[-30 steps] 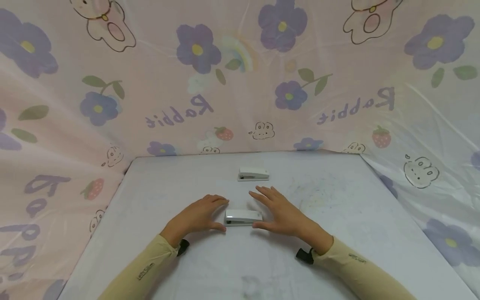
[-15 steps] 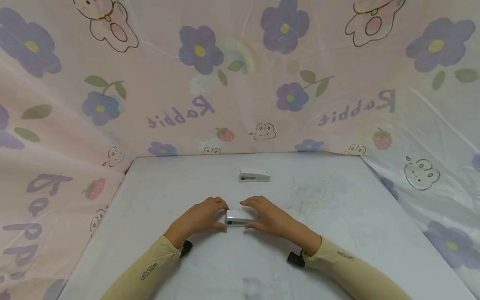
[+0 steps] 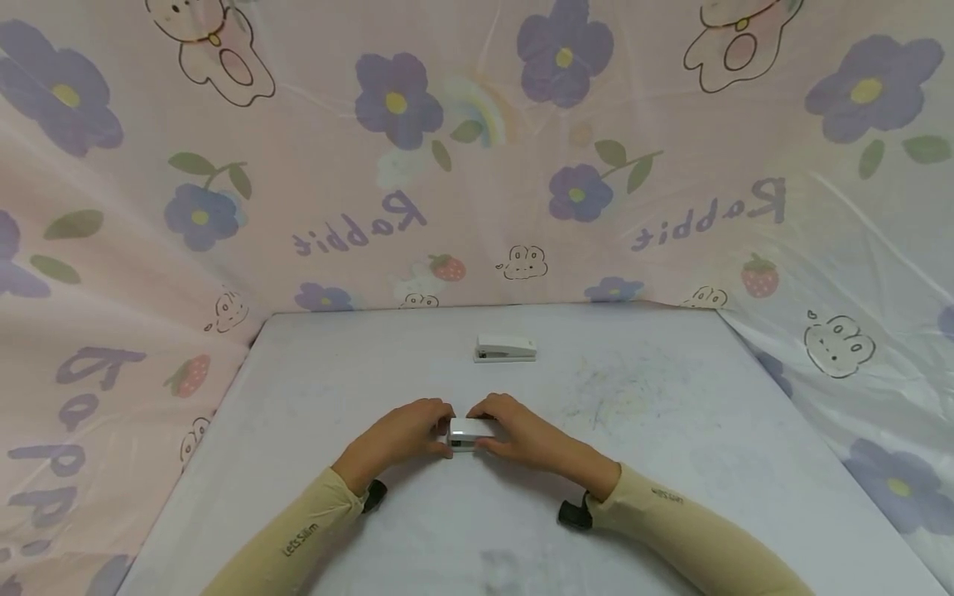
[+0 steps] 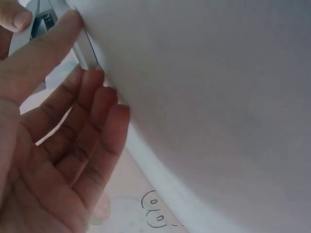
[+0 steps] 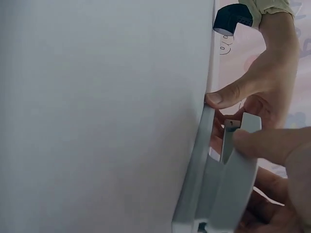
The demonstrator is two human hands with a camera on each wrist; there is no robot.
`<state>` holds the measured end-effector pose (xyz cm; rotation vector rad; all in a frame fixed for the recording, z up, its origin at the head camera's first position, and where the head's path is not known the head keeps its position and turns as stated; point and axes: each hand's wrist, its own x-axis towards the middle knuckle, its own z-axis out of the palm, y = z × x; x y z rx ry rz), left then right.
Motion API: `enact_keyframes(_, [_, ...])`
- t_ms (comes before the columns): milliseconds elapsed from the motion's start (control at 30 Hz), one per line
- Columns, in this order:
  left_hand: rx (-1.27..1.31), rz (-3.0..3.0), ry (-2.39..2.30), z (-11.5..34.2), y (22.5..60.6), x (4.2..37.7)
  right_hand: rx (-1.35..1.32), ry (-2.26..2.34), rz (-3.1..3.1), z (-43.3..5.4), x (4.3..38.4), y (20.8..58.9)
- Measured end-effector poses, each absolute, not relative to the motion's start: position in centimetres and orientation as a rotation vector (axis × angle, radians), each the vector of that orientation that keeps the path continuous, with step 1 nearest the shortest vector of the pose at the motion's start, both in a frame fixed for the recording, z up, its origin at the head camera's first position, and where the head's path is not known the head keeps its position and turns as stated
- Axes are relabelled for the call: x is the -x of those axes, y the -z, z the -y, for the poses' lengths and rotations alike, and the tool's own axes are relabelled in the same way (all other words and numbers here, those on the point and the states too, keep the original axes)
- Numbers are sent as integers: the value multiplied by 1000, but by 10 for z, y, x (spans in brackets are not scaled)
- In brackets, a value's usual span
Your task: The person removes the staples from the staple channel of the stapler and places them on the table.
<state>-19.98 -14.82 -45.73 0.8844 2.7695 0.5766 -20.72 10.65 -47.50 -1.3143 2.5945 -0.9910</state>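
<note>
A white stapler (image 3: 469, 428) lies near the middle of the white table, between both hands. At its left end, my left hand (image 3: 397, 432) holds the base between thumb and fingertips. My right hand (image 3: 525, 432) grips the stapler's upper arm from the right, thumb on the near side and fingers behind, covering its right half. The right wrist view shows the right thumb (image 5: 248, 141) against the side of the arm, over the base. In the left wrist view, the left thumb and fingers lie along the end of the stapler base (image 4: 86, 52).
Farther back on the table (image 3: 335, 356) lies a second white stapler (image 3: 505, 348), pointing the same way. A printed cloth (image 3: 477, 182) hangs behind the table and along both sides. Faint coloured stains (image 3: 619, 389) mark the tabletop at the right.
My right hand has moved left along the stapler and closed its fingers onto it. My left hand's fingers have drawn in around the left end. The stapler stays about where it was.
</note>
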Motion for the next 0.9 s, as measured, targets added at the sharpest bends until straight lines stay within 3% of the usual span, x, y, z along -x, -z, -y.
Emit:
enact_keyframes(767, [-866, -2739, -595, 142, 454, 202, 1228, 1144, -2497, -105, 215, 481])
enact_keyframes(900, [-835, -2723, -611, 141, 451, 203, 1110, 1258, -2430, -110, 214, 478])
